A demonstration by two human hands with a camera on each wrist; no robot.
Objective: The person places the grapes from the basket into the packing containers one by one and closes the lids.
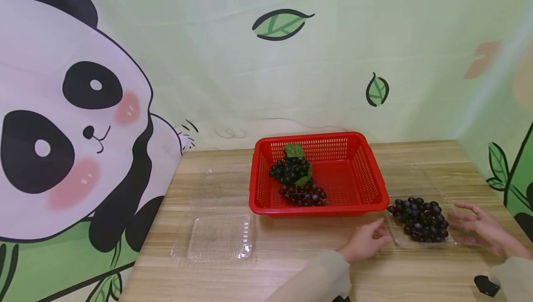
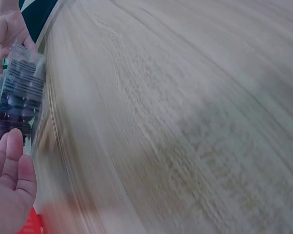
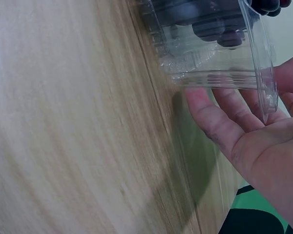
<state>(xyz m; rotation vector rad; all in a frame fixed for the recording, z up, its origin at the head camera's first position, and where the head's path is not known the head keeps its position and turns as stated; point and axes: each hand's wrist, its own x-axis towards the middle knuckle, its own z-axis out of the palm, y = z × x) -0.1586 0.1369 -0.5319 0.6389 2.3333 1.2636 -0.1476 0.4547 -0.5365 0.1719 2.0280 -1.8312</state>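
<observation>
A bunch of dark purple grapes (image 1: pixel 420 218) lies in a transparent plastic clamshell box (image 1: pixel 400 239) on the right of the table. My left hand (image 1: pixel 366 241) is at the box's left side, its fingers loosely extended by the wall. On the opposite side, my right hand (image 1: pixel 479 228) has its fingers spread. In the right wrist view, those fingers (image 3: pixel 210 114) lie along the box's ribbed end wall, with the thumb near the rim. The box's lid part extends behind it, faint against the wood.
A red plastic basket (image 1: pixel 318 211) stands at the back middle, holding a blackish grape bunch (image 1: pixel 287 171) with green leaves and a reddish-purple bunch (image 1: pixel 303 195). Another transparent clamshell box (image 1: pixel 220 237) lies unfolded at the left. A printed panda backdrop (image 1: pixel 208 70) rises behind the table.
</observation>
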